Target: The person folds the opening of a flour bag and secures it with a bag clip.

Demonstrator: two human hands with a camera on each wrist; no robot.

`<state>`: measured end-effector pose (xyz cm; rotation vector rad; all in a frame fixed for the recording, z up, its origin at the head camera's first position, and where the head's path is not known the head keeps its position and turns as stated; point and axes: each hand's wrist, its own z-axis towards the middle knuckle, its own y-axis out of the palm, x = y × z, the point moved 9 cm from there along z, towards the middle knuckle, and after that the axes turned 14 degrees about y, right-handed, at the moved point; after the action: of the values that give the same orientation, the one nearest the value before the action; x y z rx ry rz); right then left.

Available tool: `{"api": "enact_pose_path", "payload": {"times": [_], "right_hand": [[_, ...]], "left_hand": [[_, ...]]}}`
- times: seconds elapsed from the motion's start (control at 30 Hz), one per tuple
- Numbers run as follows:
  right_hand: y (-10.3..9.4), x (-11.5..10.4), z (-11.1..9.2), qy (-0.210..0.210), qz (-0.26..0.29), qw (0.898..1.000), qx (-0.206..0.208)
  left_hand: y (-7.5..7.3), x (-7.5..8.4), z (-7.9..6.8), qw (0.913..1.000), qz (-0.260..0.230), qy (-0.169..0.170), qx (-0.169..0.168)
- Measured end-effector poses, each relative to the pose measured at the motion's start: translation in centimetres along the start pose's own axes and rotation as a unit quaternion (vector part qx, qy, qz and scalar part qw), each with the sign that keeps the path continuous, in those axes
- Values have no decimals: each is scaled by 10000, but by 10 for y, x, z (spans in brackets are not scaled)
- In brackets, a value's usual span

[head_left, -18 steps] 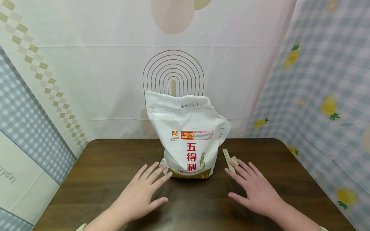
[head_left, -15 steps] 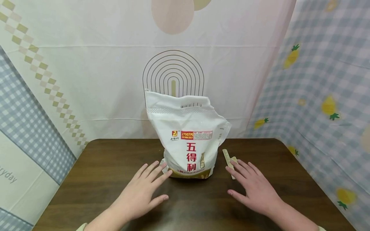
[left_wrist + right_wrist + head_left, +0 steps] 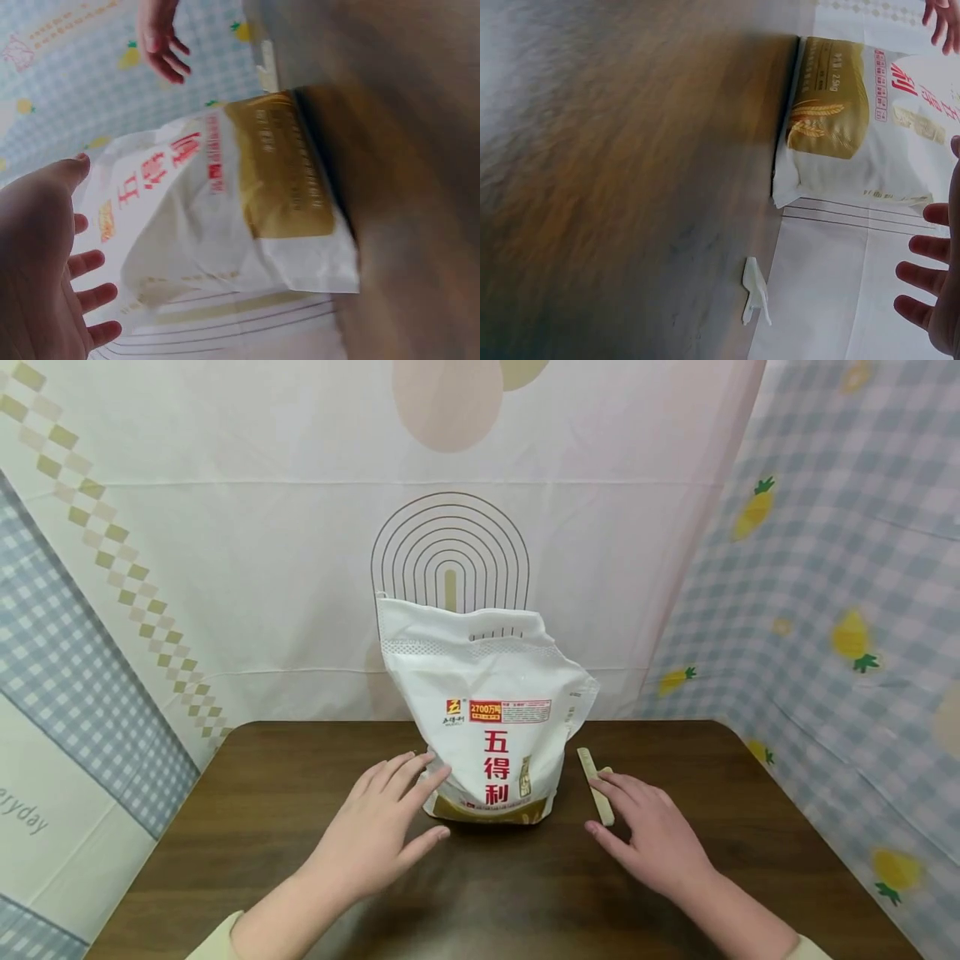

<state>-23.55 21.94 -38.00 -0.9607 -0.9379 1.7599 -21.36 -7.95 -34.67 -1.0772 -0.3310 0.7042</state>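
A white flour bag (image 3: 495,718) with red lettering and a gold base stands upright on the table, its top edge slanting and uneven. My left hand (image 3: 378,827) is beside its lower left side, fingers spread; in the left wrist view that hand (image 3: 49,255) holds nothing. Whether its fingertips touch the bag I cannot tell. My right hand (image 3: 652,831) hovers at a pale cream strip (image 3: 587,768), which looks like a bag clip, and its fingers cover part of it. The right wrist view shows the strip (image 3: 754,291) lying away from the relaxed fingers (image 3: 921,277).
The dark wooden table (image 3: 300,777) has rounded far corners. Behind it hangs a pale patterned cloth (image 3: 262,543), close to the back of the bag. A blue checked cloth with pineapples (image 3: 825,610) hangs along the right side.
Both hands have moved forward over the table. The left has come nearer the bag's side, and the right fingers are bent a little more over the strip. Bag and strip have stayed put.
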Motion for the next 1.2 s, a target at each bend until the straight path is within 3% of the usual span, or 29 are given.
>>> {"api": "enact_pose_path", "payload": {"times": [0.2,0.5,0.73,0.97,1.2], "right_hand": [[0,4,15,402,301,9987,65],[0,8,39,1125,880,9897,0],[3,13,53,1705,1361,9757,-191],[1,15,66,1895,1745,9661,-147],[3,15,77,2222,2384,9453,-131]], "left_hand": [[-22,-3,25,9992,-20,-58,404],[-37,-15,62,9966,184,-301,747],[-54,-22,86,9932,302,-377,1056],[-72,-25,109,9896,435,-362,1320],[-89,-29,133,9859,590,-343,1525]]}}
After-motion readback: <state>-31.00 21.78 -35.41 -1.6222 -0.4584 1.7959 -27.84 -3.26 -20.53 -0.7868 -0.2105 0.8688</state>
